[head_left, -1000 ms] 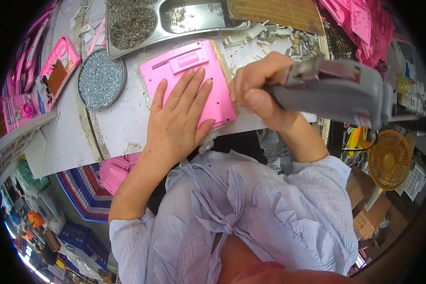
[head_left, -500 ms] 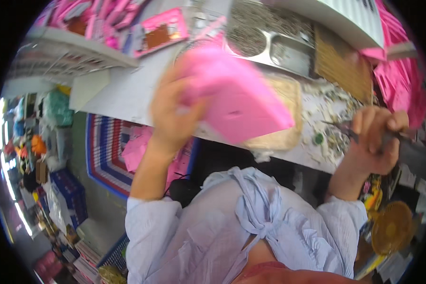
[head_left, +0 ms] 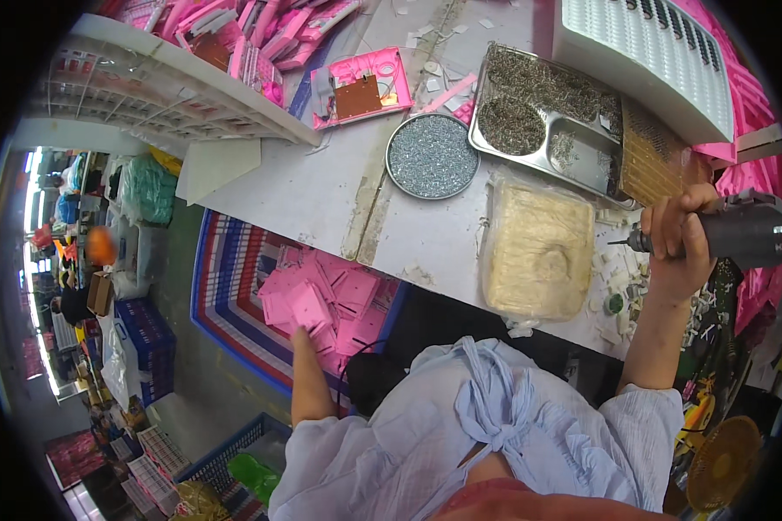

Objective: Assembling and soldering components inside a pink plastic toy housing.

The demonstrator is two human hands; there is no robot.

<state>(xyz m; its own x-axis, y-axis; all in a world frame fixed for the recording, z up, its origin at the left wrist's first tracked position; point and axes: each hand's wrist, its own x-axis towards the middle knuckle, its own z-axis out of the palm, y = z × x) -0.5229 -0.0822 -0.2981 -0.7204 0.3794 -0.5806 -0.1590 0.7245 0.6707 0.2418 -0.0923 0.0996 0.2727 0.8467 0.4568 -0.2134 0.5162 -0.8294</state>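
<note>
My left arm reaches down to the striped bin, and my left hand (head_left: 301, 337) is mostly hidden behind a pink plastic casing (head_left: 308, 306). It appears closed on that casing, low over the other pink pieces (head_left: 356, 300), though the fingers do not show. On the right, my right hand (head_left: 682, 239) is wrapped round a dark electric screwdriver (head_left: 743, 233), its thin bit pointing left over the table. A yellowish plastic-wrapped pad (head_left: 539, 247) lies in front of me. Beyond it stands a round dish of small silvery screws (head_left: 433, 156).
A metal compartment tray (head_left: 573, 169) with many small metal parts stands at the back. An open pink casing with a brown board (head_left: 359, 95) lies behind the dish. The striped bin (head_left: 202, 286) sits below the table's left edge. A white rack (head_left: 182, 69) stands far left.
My left hand has carried the pink casing from above the table down and left to the striped bin. The right hand has shifted slightly with the screwdriver; the view has moved too.
</note>
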